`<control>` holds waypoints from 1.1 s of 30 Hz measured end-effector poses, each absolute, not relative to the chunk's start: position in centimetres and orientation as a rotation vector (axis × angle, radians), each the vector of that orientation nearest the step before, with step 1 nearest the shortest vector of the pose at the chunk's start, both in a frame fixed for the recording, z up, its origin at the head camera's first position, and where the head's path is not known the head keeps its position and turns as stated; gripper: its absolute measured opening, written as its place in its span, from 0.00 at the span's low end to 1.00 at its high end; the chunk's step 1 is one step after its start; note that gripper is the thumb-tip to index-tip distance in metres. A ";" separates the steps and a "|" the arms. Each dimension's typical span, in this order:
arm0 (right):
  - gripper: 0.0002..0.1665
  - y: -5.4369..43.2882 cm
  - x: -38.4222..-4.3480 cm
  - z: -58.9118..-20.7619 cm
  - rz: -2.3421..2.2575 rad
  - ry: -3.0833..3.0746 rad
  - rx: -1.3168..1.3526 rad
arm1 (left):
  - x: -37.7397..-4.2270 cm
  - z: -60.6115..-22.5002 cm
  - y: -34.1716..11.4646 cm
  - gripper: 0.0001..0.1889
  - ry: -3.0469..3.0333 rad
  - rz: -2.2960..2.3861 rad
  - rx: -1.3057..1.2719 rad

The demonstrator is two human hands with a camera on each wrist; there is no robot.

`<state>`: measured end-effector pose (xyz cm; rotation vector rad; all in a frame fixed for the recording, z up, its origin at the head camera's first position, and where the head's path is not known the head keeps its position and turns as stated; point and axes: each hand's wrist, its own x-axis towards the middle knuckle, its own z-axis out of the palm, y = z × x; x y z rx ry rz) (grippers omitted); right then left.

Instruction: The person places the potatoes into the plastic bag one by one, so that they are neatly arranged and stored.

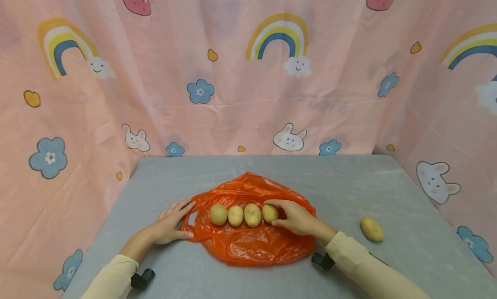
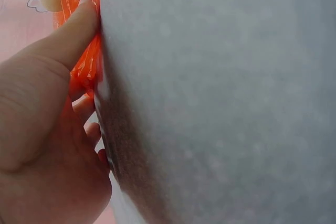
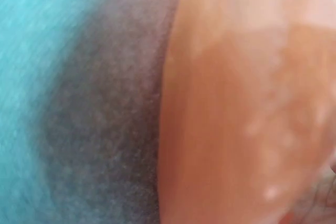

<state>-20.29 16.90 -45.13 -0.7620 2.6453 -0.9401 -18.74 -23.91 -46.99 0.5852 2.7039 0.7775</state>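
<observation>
A red plastic bag point(image 1: 264, 249) lies spread on the table, with several potatoes point(image 1: 253, 215) lined up in a row on it. The leftmost potato point(image 1: 218, 215) looks rounder and duller than its neighbours. At the row's right end my right hand point(image 1: 299, 218) holds a potato point(image 1: 269, 213) between thumb and fingers. My left hand point(image 1: 171, 223) rests at the bag's left end by the handle loops, fingers extended and thumb apart. In the left wrist view, the left thumb point(image 2: 71, 32) lies against the red plastic. The right wrist view is mostly filled by blurred bag film point(image 3: 226, 129).
Another potato point(image 1: 372, 228) lies alone on the grey table point(image 1: 341, 182), right of the bag and beyond the right forearm. A pink patterned curtain point(image 1: 233, 130) encloses the table at the back and sides. Black wrist devices point(image 1: 143, 279) sit under both wrists.
</observation>
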 end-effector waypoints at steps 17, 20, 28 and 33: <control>0.33 16.3 -20.5 -45.2 -0.945 2.626 -0.704 | -18.5 -46.8 -24.0 0.50 2.713 0.780 0.595; 0.34 16.4 -20.5 -45.1 -0.960 2.612 -0.708 | -18.5 -46.8 -24.0 0.50 2.712 0.778 0.595; 0.34 17.2 -20.1 -44.9 -1.008 2.614 -0.748 | -18.7 -46.8 -23.9 0.50 2.712 0.774 0.589; 0.33 17.7 -19.6 -44.5 -1.038 2.639 -0.739 | -18.6 -46.8 -23.9 0.50 2.707 0.774 0.588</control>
